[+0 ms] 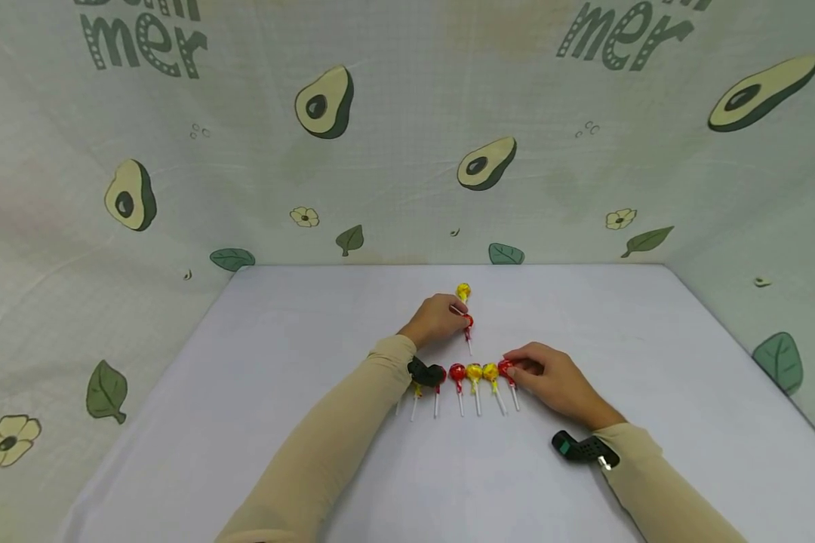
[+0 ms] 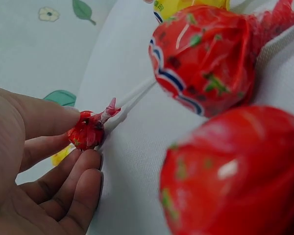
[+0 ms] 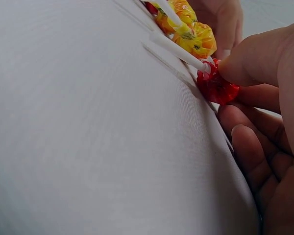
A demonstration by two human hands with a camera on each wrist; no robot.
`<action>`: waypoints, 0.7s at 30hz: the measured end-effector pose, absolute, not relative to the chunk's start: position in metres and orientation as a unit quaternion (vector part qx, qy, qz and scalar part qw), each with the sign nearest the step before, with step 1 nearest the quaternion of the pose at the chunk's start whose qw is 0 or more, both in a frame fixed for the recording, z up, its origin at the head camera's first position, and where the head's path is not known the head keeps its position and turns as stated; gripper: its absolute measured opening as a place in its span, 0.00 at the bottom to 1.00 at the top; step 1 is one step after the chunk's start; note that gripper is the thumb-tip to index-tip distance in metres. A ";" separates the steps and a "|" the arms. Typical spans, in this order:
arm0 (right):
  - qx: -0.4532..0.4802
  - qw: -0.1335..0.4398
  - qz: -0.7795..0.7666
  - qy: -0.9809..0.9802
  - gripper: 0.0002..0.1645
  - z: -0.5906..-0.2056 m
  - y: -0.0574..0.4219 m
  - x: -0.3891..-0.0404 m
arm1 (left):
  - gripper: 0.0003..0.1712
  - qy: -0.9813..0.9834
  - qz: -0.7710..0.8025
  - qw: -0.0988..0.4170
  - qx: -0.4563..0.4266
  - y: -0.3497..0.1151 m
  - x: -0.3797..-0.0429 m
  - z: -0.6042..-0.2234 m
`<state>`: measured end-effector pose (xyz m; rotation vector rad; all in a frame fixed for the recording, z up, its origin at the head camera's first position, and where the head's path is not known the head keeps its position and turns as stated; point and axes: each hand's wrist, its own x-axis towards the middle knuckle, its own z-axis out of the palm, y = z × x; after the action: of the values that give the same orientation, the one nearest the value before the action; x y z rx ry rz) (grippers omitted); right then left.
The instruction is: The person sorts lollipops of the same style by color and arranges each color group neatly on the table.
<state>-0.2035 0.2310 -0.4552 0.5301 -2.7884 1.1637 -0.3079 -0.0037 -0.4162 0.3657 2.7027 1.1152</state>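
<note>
Pinching a red lollipop (image 2: 86, 134) by its head, the left hand (image 1: 437, 323) is working between the lollipop row (image 1: 474, 372) and the white table's (image 1: 299, 317) far edge, near a yellow lollipop (image 1: 463, 291), while the right hand (image 1: 557, 381) is gripping the end red lollipop (image 3: 218, 87) on the row's right. The lining-up is seemingly well along: the row is running roughly parallel to the far edge, its left end partly hidden, with two lollipops lying outside it. The backdrop (image 1: 407, 219) is showing "mer" (image 1: 152, 45) twice beneath cropped lettering; no wrapper brand is showing legibly.
</note>
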 end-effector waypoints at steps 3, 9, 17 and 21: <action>0.176 0.043 0.379 -0.907 0.14 -0.456 0.232 -0.203 | 0.12 0.913 0.378 0.100 0.120 -0.005 -0.307 -0.414; 0.185 0.048 0.376 -0.906 0.13 -0.455 0.233 -0.203 | 0.12 0.917 0.372 0.095 0.111 -0.012 -0.305 -0.409; 0.185 0.051 0.375 -0.907 0.14 -0.453 0.233 -0.204 | 0.13 0.897 0.409 0.118 0.118 -0.033 -0.298 -0.394; 0.182 0.046 0.376 -0.908 0.14 -0.454 0.233 -0.203 | 0.13 0.896 0.409 0.121 0.123 -0.046 -0.288 -0.389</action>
<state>-0.2028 0.2330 -0.4538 0.5564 -2.7713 1.1471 -0.2883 -0.0460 -0.3887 0.3602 2.6163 1.1933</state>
